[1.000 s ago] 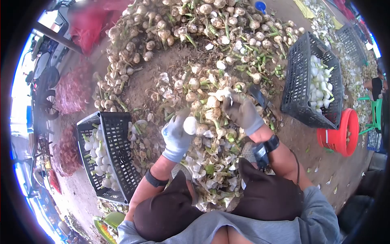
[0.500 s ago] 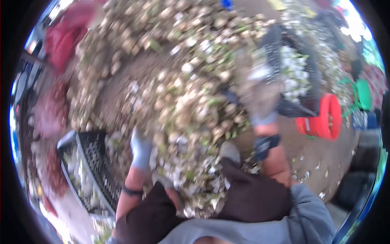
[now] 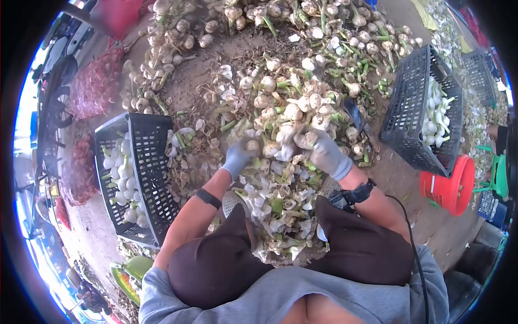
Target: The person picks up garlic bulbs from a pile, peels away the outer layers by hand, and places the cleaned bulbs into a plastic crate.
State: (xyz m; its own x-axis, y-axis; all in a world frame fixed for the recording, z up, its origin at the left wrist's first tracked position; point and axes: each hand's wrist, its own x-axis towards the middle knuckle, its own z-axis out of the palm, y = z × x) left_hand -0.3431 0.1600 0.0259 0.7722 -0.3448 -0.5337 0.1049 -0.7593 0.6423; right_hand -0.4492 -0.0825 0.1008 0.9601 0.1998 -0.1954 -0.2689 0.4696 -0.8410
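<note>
In front of me a heap of untrimmed garlic bulbs [image 3: 293,112] lies on the ground, with roots and green stalks on them. My left hand [image 3: 237,158], in a pale grey glove, closes around a garlic bulb [image 3: 252,145] at the heap's near left edge; its fingers are slightly blurred. On the right, my gloved right hand [image 3: 327,155] has its fingers closed on another garlic bulb [image 3: 307,139], also a little smeared by motion. Between and below the hands lie loose garlic skins [image 3: 278,208], piled between my shoes.
A black crate [image 3: 152,162] of cleaned white garlic stands tilted at left. Another tilted black crate [image 3: 404,102] with white garlic is at right, beside a red bucket [image 3: 467,186]. A dark flat object [image 3: 354,114] leans by the heap. Pink mesh sacks [image 3: 97,83] lie far left.
My view has steadied and shifted. My right hand has come from beside the right crate in to the heap. My left hand has moved forward and inward to a bulb.
</note>
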